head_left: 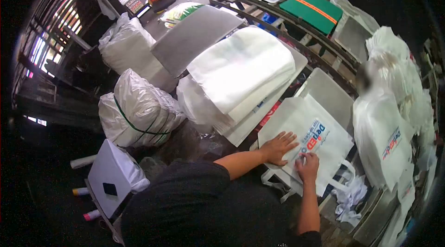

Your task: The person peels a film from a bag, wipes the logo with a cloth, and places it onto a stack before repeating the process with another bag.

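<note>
A white tote bag (296,117) printed with blue and red lettering lies flat in front of me, with white handles (345,177) at its near right end. My left hand (279,148) rests flat on the bag beside the print, fingers spread. Just to its right, my right hand (308,168) is closed at the lower edge of the lettering. Its fingers are curled together against the fabric; whatever they pinch is too small to name.
Beyond the bag lies a stack of blank white sheets (243,68). More printed bags (382,131) hang in layers at right. Wrapped white bundles (136,108) stand at left, near a white board (109,177) with a dark phone-like object. Crumpled white scraps (351,198) lie near my right forearm.
</note>
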A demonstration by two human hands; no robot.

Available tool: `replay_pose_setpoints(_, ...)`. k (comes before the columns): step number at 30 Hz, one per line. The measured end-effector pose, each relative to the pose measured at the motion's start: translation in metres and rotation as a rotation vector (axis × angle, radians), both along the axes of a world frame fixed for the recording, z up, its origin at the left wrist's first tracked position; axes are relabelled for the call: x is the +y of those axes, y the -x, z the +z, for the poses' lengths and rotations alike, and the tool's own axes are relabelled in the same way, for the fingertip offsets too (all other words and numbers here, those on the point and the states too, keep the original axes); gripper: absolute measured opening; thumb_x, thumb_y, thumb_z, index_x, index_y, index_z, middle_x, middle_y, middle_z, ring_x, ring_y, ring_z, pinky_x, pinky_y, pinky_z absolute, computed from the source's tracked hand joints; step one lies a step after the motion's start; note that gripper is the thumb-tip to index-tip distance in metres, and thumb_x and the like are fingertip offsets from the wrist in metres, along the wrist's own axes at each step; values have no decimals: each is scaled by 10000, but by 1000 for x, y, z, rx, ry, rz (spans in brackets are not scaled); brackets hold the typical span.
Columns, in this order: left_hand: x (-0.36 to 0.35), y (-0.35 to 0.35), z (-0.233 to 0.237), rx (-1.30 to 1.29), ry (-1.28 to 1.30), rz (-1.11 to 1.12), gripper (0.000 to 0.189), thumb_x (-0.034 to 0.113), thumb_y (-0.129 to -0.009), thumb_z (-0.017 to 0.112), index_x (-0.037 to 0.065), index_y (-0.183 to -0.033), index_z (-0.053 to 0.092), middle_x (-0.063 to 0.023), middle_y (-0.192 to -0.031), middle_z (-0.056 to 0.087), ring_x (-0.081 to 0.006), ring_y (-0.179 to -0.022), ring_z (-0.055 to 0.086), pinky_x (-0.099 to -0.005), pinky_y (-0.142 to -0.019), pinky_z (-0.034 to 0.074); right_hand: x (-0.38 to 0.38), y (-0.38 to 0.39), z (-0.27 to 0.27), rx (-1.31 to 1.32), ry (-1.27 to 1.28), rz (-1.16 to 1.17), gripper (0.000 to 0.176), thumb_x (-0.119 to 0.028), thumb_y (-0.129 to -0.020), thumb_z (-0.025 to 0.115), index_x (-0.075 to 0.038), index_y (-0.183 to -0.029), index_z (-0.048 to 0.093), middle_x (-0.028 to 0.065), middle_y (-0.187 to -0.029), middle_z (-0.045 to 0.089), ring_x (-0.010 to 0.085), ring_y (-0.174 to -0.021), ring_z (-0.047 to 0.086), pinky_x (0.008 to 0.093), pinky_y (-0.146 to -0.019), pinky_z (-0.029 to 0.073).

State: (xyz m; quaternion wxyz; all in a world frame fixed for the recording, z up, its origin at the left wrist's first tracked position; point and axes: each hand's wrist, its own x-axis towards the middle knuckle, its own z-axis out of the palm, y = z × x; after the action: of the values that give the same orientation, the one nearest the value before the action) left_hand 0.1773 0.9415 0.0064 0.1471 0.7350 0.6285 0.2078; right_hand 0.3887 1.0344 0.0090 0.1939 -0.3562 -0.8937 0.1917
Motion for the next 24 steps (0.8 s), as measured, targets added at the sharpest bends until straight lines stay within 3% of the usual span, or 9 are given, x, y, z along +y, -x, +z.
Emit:
replay_pose_setpoints(4,1,0,3,-5,-10,-18,856,295,-690,660,52,-1456,367,-215,-1559,274,-376,-1470,206,-519,-1203,143,-2,-25,0,140,118,-208,248,-170,-794,714,-25,-982,642,167,-1079,603,364,-1082,545,464,-968,426)
replay_pose_setpoints(6,3,1,-3,-1,44,-32,837,277,-687,661,45,-1443,383,-208,-1562,271,-375,-1473,195,-517,-1205,140,-12,-54,-6,75,79,-545,314,-191,-764,756,-29,-1000,627,177,-1117,591,363,-1107,532,472,-972,422)
replay_pose_setpoints(8,3,1,-7,13,55,-36,837,272,-687,663,40,-1441,384,-208,-1561,272,-374,-1475,192,-515,-1205,141,-26,-91,-12,-182,107,-677,469,-251,-739,797,-7,-1094,612,196,-1153,568,367,-1147,520,460,-1002,415)
replay_pose_setpoints(9,4,0,-7,24,76,-42,836,268,-686,665,35,-1439,386,-207,-1560,273,-372,-1476,189,-514,-1205,141,-35,-105,-15,-178,99,-681,469,-251,-739,797,-7,-1094,612,196,-1153,568,367,-1147,520,460,-1002,415)
replay_pose_setpoints(11,2,0,-4,16,45,-39,801,266,-694,648,28,-1419,403,-214,-1550,288,-369,-1473,199,-509,-1206,142,-52,-122,-19,-200,219,-901,656,-271,-689,846,-27,-1228,564,208,-1240,537,376,-1174,516,476,-1017,409)
replay_pose_setpoints(16,3,-3,-2,24,21,-58,803,275,-707,636,26,-1428,387,-222,-1547,292,-372,-1469,209,-507,-1204,151,-56,-137,-26,-44,301,-948,754,-267,-705,845,-8,-1322,496,237,-1251,526,396,-1189,511,470,-1031,408)
replay_pose_setpoints(19,13,-9,12,143,139,-70,835,290,-730,635,37,-1469,341,-222,-1550,285,-381,-1466,213,-516,-1196,174,-49,-152,-34,13,324,-978,742,-252,-718,838,3,-1322,490,237,-1241,542,399,-1156,537,456,-999,436)
replay_pose_setpoints(21,21,-15,23,84,382,-94,846,319,-762,624,44,-1495,305,-223,-1560,266,-392,-1461,218,-538,-1175,215,-43,-166,-38,9,350,-996,737,-240,-723,834,6,-1324,487,230,-1249,550,398,-1134,555,445,-975,458)
replay_pose_setpoints(24,18,-22,32,100,451,-114,840,319,-782,629,45,-1501,292,-231,-1545,294,-388,-1442,264,-510,-1165,257,-39,-186,-39,30,579,-890,667,-200,-781,789,-2,-1334,474,198,-1273,563,377,-1036,607,445,-908,498)
